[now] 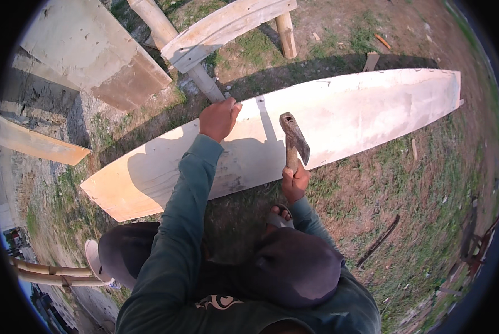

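Note:
A long pale plywood panel (372, 111), pointed toward its left end and squared at its right, lies across in front of me. My left hand (220, 118) is closed at its far edge, knuckles up. What lies under the curled fingers is hidden. In my right hand (296, 181), gripped by its wooden handle, is a short-handled tool (295, 135) with a worn, dark metal head and a long flat blade. It is held upright over the panel's near edge. The shadow of my upper body falls on the panel's left half.
Beyond my left hand stands a wooden trestle (227, 30) with round pole legs. Large weathered boards (93, 50) and a narrower plank (40, 139) lie at the left. A dark stick (378, 240) rests on the grass at the right. My sandaled foot (280, 217) is by the near edge.

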A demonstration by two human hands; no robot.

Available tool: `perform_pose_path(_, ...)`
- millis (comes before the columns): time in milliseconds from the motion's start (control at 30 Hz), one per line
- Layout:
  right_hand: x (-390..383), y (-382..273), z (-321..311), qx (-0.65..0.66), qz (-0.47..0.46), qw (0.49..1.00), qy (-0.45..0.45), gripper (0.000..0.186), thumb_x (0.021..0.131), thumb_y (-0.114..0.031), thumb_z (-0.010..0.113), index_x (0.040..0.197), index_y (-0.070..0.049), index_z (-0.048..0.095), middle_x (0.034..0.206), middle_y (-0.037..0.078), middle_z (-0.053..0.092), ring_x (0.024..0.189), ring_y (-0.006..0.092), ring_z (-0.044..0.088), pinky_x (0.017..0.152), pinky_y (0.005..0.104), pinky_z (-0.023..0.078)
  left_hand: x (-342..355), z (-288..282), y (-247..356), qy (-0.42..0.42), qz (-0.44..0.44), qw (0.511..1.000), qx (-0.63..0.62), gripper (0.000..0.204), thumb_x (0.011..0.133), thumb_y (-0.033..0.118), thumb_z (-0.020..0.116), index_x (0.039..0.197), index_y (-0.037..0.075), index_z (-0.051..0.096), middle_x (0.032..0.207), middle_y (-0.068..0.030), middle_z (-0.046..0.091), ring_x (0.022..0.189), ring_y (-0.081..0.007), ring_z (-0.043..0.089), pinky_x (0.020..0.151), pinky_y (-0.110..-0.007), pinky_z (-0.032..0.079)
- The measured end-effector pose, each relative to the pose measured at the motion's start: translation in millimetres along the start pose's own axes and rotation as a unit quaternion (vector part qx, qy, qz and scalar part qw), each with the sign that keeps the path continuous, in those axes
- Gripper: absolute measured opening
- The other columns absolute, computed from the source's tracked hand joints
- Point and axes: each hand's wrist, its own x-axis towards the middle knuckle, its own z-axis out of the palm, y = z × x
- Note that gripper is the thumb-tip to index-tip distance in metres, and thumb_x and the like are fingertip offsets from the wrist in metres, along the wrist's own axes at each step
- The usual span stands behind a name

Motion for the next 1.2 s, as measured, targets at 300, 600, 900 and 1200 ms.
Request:
perform_pose_path(300, 9.2, 0.5, 2.1, -0.024, -0.015, 0.999, -0.038, 0.042, 0.09, -0.041, 0.058, 0.088, 0.0, 0.058, 0.062, 0.019, 0.058, 0.061, 0.0403, 0.062, 0.055, 0.0416, 0.048, 4.3, 1.5, 1.6, -0.02, 0.011, 1.0, 0.019, 0.026, 0.093, 0.036, 0.054, 0.091, 0.013, 0.064, 0.073, -0.0121, 0.065, 0.07, -0.035, 0.063, 0.062, -0.05, 0.048)
perform_pose_path(600, 29.6, 4.5, -23.0, -0.081, 0.054, 0.995, 0.018, 0.037, 0.092, -0.035, 0.058, 0.081, 0.001, 0.055, 0.055, 0.018, 0.05, 0.048, 0.0329, 0.055, 0.048, 0.0409, 0.039, 26.6, 0.5, 5.4, -0.11, 0.019, 0.994, -0.015, 0.045, 0.093, 0.049, 0.05, 0.1, 0.006, 0.063, 0.08, -0.0165, 0.064, 0.08, -0.0361, 0.063, 0.07, -0.05, 0.048)
perform_pose_path(900, 65.6, -31.8, -100.9, -0.175, -0.196, 0.959, 0.107, 0.045, 0.087, -0.044, 0.062, 0.078, -0.001, 0.055, 0.056, 0.013, 0.05, 0.049, 0.0294, 0.055, 0.047, 0.038, 0.042, 57.2, 55.6, 27.7, -0.073, -0.022, 0.997, 0.003, 0.049, 0.09, 0.05, 0.054, 0.085, 0.002, 0.062, 0.08, -0.0251, 0.064, 0.083, -0.0432, 0.062, 0.072, -0.051, 0.048)
perform_pose_path(1200, 95.1, -49.9, -92.1, -0.226, -0.033, 0.969, 0.09, 0.03, 0.089, -0.029, 0.064, 0.08, -0.002, 0.055, 0.053, 0.015, 0.052, 0.046, 0.0323, 0.057, 0.044, 0.0401, 0.041, 47.1, 55.9, 36.3, 0.016, -0.026, 0.999, 0.044, 0.035, 0.087, 0.04, 0.062, 0.082, 0.006, 0.064, 0.074, -0.0184, 0.066, 0.073, -0.0379, 0.064, 0.066, -0.049, 0.05)
